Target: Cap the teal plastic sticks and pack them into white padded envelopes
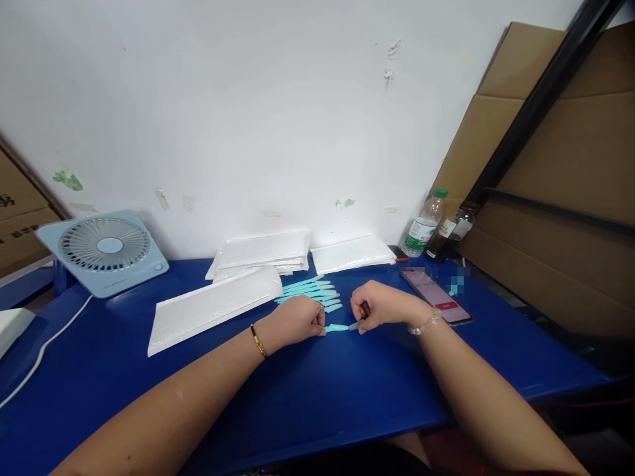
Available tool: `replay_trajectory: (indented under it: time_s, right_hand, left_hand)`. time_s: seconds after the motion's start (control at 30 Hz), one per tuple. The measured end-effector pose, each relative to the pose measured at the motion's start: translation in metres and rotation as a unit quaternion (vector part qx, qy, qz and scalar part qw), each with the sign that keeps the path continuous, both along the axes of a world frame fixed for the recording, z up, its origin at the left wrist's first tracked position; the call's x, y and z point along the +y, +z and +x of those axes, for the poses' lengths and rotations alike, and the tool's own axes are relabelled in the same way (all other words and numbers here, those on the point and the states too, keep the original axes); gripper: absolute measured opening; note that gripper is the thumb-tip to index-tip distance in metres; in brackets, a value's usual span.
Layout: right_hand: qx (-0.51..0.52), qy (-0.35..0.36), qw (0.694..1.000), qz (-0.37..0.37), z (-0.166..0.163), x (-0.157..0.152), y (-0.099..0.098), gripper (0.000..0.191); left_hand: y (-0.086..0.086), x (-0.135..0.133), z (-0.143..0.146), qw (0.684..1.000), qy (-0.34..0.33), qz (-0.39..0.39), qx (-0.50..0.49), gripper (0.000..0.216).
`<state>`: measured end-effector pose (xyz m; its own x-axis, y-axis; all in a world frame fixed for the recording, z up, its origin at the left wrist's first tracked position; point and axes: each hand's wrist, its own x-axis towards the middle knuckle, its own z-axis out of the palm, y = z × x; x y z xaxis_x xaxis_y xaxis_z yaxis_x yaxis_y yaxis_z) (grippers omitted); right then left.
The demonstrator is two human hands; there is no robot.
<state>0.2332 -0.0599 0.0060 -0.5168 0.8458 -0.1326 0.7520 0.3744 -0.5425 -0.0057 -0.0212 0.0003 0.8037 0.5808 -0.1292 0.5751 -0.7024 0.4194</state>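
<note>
My left hand (297,319) and my right hand (380,304) meet over the blue table (317,390), both closed in a pinch on one small teal tool (338,327) with a pale tip. The left fingers grip its teal end, the right fingers its pale tip end. Just behind the hands lies a fanned row of several more teal tools (310,291). I wear a gold bangle on the left wrist and a bead bracelet on the right.
White padded envelopes lie behind: one long one (213,307), a stack (262,254), another (352,253). A phone (436,295) lies at right, two bottles (424,225) beyond it. A blue fan (105,251) stands at left. Cardboard leans at right.
</note>
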Motion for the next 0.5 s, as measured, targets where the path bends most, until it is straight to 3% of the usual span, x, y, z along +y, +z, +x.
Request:
replay_trajectory:
  time_s: [0.13,0.3,0.5]
  right_hand:
    - [-0.012,-0.009,1.0,-0.02,0.0013,-0.0021,0.0032,0.024]
    - [-0.037,-0.018,0.997,-0.068,0.0031,-0.0026,0.0058,0.015]
    - [-0.042,-0.021,0.998,-0.046,-0.001,-0.0025,0.0059,0.015]
  left_hand:
    - [-0.0014,0.0007,0.0002,1.0,-0.002,0.004,-0.005,0.01]
    - [-0.0001,-0.0002,0.0002,1.0,-0.001,-0.001,-0.001,0.01]
    - [-0.0003,0.0004,-0.0008,1.0,-0.007,0.001,-0.01,0.01]
